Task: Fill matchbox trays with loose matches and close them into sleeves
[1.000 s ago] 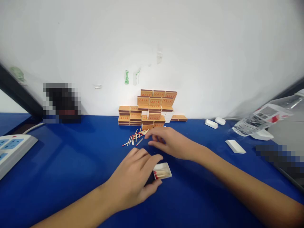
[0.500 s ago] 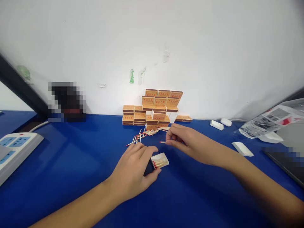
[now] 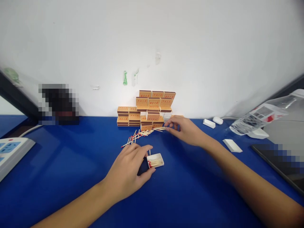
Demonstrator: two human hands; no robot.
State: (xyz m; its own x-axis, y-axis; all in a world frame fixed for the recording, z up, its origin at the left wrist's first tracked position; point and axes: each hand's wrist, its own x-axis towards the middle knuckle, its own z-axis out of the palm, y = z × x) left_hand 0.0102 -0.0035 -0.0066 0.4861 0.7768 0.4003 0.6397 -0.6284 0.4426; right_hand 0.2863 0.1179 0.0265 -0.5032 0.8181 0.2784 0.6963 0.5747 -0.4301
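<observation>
My left hand [image 3: 129, 164] curls round a small matchbox tray [image 3: 159, 158], thumb at the near side and fingers over the far side. Red-headed matches [image 3: 155, 163] lie inside it, and one loose match [image 3: 149, 152] pokes out beside my left index finger. Farther back, my right hand [image 3: 181, 128] pinches at match ends on the right tip of a loose match pile [image 3: 142, 134]. Its thumb and index finger nearly meet there. Behind the pile stand stacked orange matchboxes [image 3: 154, 103], partly hidden on the right by my right hand.
A power strip [image 3: 14, 152] sits at the left edge. On the right are a white eraser-like block [image 3: 209, 123], a white rounded case [image 3: 218, 120], a white tray piece [image 3: 232, 145], and a tilted plastic bottle [image 3: 247, 122]. A white wall [image 3: 201, 63] closes off the back.
My right hand has moved away from the matchbox tray to the pile's right end; the match it held no longer shows in its fingers. A match now shows beside my left index finger.
</observation>
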